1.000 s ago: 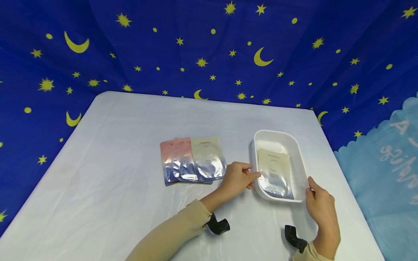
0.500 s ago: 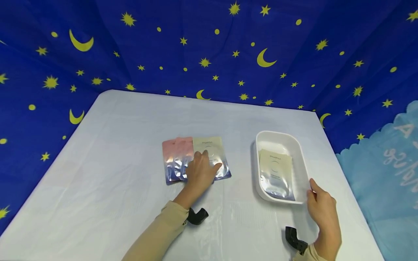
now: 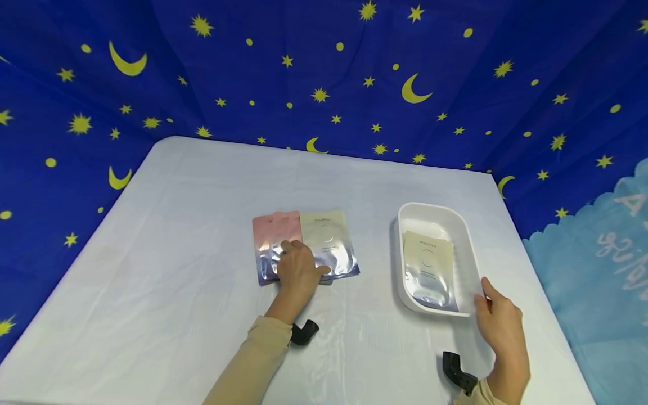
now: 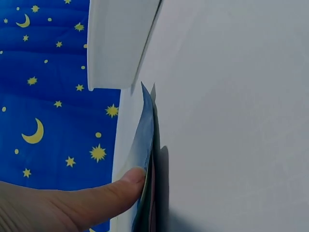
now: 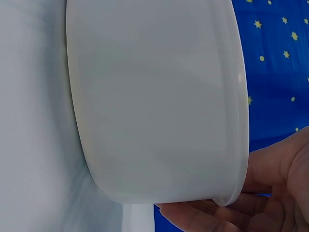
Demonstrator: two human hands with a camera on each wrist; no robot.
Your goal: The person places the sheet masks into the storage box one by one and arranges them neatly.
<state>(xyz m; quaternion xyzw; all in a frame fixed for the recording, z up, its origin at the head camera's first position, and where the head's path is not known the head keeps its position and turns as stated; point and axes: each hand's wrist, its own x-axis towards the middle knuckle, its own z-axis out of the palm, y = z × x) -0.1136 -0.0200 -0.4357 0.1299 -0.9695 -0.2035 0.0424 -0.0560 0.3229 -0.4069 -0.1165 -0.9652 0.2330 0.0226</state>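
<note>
1. The left hand [image 3: 297,270] has moved: a second ago it was at the tray's left rim, half a second ago it lay across the cream packet, and now it sits a little further left, over the fanned packets.
2. That hand's grip looks wide, the thumb spread away from the fingers. From the left wrist I can see the thumb resting on the face of a packet near its edge; the other fingers are hidden there.
3. Under and around it lie the pink-topped packets [image 3: 264,229], at least two, overlapping, their lower parts shiny silver and blue.
4. Just to their right, overlapping them, is the cream packet [image 3: 324,230], flat, with small print and a ring mark on its front.
5. The right hand [image 3: 501,323] has stayed at the near right corner of the white tray [image 3: 429,216], its grip narrow, holding the rim.
6. Inside the tray, toward the near left, lies another cream-topped packet [image 3: 427,261], with the edge of one more showing beneath.
7. Packets and tray stand well apart on the white counter [image 3: 177,253].
8. Behind hangs a dark blue cloth [image 3: 253,73] with yellow moons and stars; a light blue cloth [image 3: 582,270] with white lettering is at the right.
</note>
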